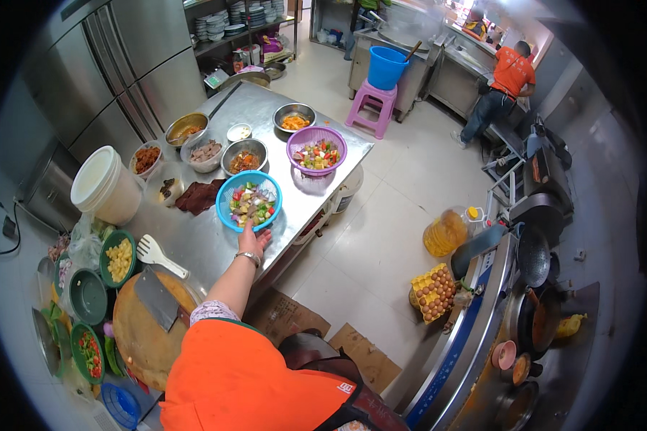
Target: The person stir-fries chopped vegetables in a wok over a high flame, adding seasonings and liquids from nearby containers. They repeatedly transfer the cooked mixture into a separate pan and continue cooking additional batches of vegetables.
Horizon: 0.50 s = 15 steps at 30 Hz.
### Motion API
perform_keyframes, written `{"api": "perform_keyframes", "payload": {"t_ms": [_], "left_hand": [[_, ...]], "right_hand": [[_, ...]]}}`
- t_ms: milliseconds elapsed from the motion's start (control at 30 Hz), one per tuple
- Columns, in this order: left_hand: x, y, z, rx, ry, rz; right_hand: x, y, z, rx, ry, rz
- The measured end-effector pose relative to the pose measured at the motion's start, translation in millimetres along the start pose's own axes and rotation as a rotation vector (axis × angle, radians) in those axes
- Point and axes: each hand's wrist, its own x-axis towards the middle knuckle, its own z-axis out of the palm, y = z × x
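My left hand [254, 241], with a bracelet or watch on the wrist, is at the near rim of a round blue plastic basket [223, 215]. Its thumb lies over the rim and the fingers are on the outside, beneath it. Chopped vegetables [250, 205] in green, red, white and purple fill the basket. It is by the right edge of a steel table [194, 248]. Dark red slabs of meat or liver [198, 197] lie just left of it, and a pink basket [338, 167] of similar cut vegetables stands farther right. My right hand is out of view.
Metal bowls of food [244, 156] stand behind the basket. Nearer, a cleaver [158, 298] rests on a round chopping board [136, 341] beside green bowls [90, 296]. Right are an egg tray [433, 291], oil jug [446, 233] and stove [474, 352]. A co-worker [509, 79] leans over a far counter.
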Motion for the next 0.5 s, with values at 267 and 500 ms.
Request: {"api": "perform_keyframes", "payload": {"t_ms": [267,500], "left_hand": [[27,-1,2,-0.257,0.238,0.208],[34,-19,92,-0.067,-0.304,-0.103]], "right_hand": [[-15,-12,0,-0.126,0.002,0.032],[-14,-13,-15,-0.196,-0.038,0.048]]}}
